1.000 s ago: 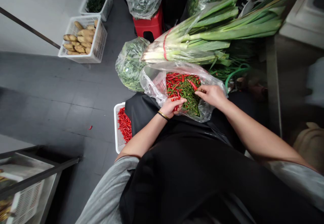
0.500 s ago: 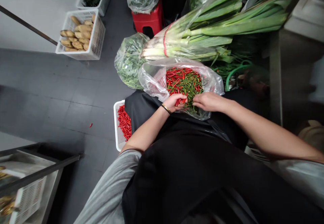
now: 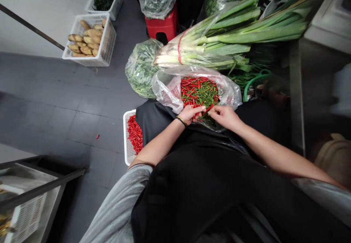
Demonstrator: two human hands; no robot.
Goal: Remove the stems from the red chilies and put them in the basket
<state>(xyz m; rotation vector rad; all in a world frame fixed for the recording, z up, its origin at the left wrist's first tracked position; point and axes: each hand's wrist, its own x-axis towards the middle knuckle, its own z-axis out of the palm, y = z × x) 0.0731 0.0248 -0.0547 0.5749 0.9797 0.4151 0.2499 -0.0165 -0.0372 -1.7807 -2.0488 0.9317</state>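
Note:
A clear plastic bag [image 3: 167, 89] lies open on my lap, full of red chili peppers [image 3: 189, 86] and loose green stems [image 3: 206, 93]. Over its near edge, my left hand [image 3: 190, 113] is closed around a few red chilies, thumb stretched to the right. My right hand [image 3: 223, 116] pinches at the right end of a single red chili [image 3: 209, 108] that lies between the two hands. Its fingertips cover whatever stem is there. Beside my left thigh, a white basket [image 3: 126, 140] holds more red chilies [image 3: 135, 133].
Large leeks [image 3: 197, 49] in plastic lie beyond the bag, next to bagged greens [image 3: 143, 67]. A red stool [image 3: 163, 27] carries another bag; a person's hands show above it. A basket of brown roots [image 3: 108, 49] stands far left. One chili [image 3: 97, 136] lies on the floor.
My right hand has turned and its fingers now meet a red chili by my left thumb. The left thumb has stretched out. Another person's hands have appeared above the stool.

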